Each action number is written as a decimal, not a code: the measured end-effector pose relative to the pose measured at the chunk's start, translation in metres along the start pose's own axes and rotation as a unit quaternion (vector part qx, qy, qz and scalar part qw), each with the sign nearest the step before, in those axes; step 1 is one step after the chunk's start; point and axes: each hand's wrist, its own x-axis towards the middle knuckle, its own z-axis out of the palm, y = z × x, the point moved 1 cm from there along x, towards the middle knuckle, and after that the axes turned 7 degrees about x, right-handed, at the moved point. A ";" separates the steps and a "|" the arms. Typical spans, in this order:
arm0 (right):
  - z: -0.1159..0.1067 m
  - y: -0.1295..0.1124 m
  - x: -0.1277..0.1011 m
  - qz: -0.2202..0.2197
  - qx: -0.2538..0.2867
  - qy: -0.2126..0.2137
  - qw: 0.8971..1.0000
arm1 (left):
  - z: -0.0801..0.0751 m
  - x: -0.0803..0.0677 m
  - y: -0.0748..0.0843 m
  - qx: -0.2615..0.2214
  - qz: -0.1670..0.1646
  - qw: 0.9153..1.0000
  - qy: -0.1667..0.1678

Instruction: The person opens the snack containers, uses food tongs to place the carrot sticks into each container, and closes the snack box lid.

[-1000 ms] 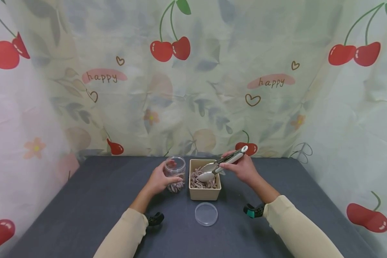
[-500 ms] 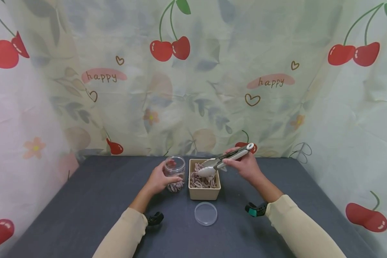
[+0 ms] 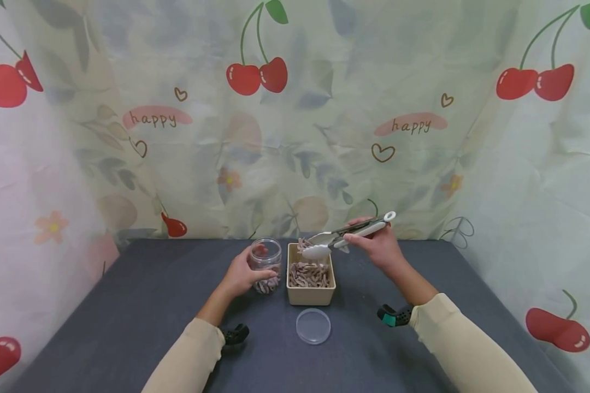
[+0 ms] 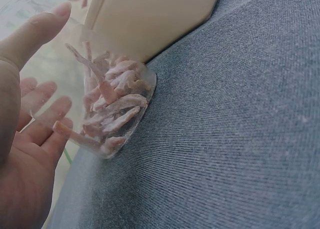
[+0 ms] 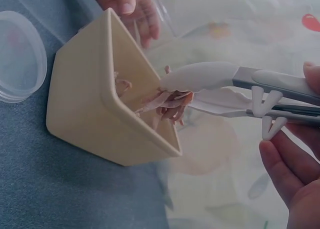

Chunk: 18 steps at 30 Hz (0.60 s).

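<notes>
My left hand (image 3: 241, 274) curls round a clear jar (image 3: 267, 256), which stands lidless on the table. Pinkish-grey dried strips (image 4: 112, 99) fill its lower part in the left wrist view. My right hand (image 3: 377, 248) grips white-and-grey tongs (image 3: 359, 232). Between the tongs' white tips is a bunch of the same strips (image 5: 172, 104), raised over the beige rectangular box (image 5: 82, 96). More strips (image 3: 310, 274) lie inside that box, close to the jar's right side.
In front of the box, a round clear lid (image 3: 313, 326) lies flat on the dark cloth-covered table (image 3: 152, 305). A curtain printed with cherries (image 3: 295, 136) hangs behind the table's far edge.
My right hand has moved up and to the right. The tongs have come up out of the heap with a bunch of strips. My left hand and the jar stay in place.
</notes>
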 end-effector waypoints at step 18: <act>0.006 -0.027 0.011 -0.004 -0.013 0.016 1.000 | 0.001 0.000 0.001 -0.001 0.004 1.000 0.004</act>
